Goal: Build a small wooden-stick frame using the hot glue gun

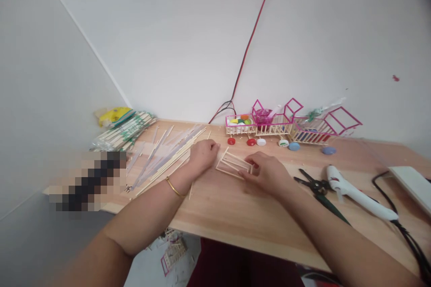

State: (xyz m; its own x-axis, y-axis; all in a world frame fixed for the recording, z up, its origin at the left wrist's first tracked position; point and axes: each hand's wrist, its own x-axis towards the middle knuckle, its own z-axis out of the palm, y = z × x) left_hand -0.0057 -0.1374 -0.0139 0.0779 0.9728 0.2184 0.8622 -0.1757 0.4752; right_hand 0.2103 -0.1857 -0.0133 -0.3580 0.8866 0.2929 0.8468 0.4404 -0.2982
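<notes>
A small box-shaped frame of thin wooden sticks [232, 164] rests on the wooden table in front of me. My right hand [264, 169] grips its right end between thumb and fingers. Just to the left of the frame, my left hand [204, 154] is curled with its fingertips pinched together; anything between them is too small to make out. Beneath and beyond that wrist lie long loose wooden sticks [168, 164] and pale glue sticks [144, 175], fanned out across the left of the table.
Stick-built carts [274, 128] with bottle-cap wheels line the wall. Cutters [316, 186] and a white glue gun [362, 197] with a black cord lie right, beside a white box [409, 184]. Bagged sticks [129, 128] sit at back left. Another stick frame [173, 253] is on the floor.
</notes>
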